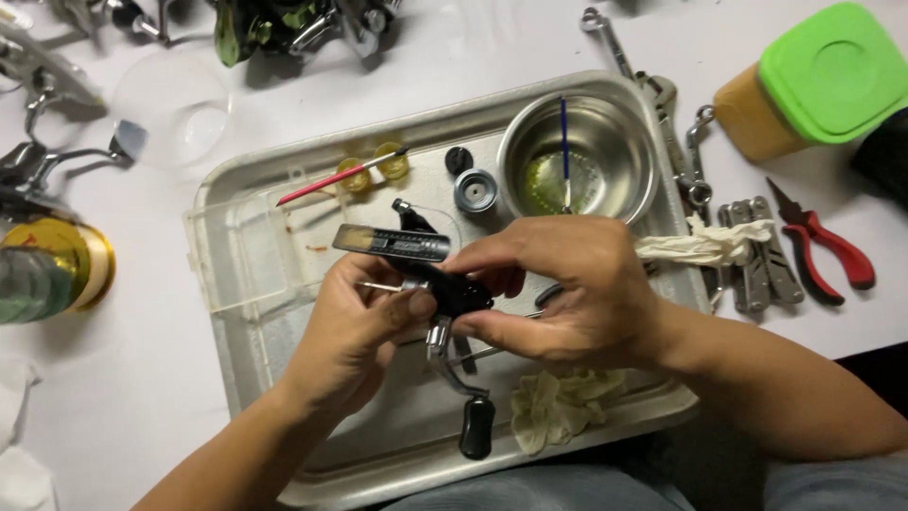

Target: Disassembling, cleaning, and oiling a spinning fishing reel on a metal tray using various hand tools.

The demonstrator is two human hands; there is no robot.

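Over metal tray (246, 378): black fishing reel body (445, 284) gripped between both hands, crank handle (473, 416) hanging below. Left hand (355, 331) clamped on left side, right hand (567, 289) pinching right side. Steel bowl (579, 161) beyond; red pliers (828, 246) well right.

Few packages lie around my work. At the far right of the tabletop (142, 378) stands a squarish container (813, 85) with an amber-brown body and a bright green lid with rounded corners, tilted a little and well apart from my hands. At the far left edge sits a round gold tin (71, 265), seen partly from above, with a clear bottle or jar (28, 284) lying just against it, its contents hard to make out. Inside the metal tray (227, 180), at its left side, rests a clear plastic box (251, 251), open and shallow, with faint brown smears on it. I see no labels I can make out, no signs and no screens.
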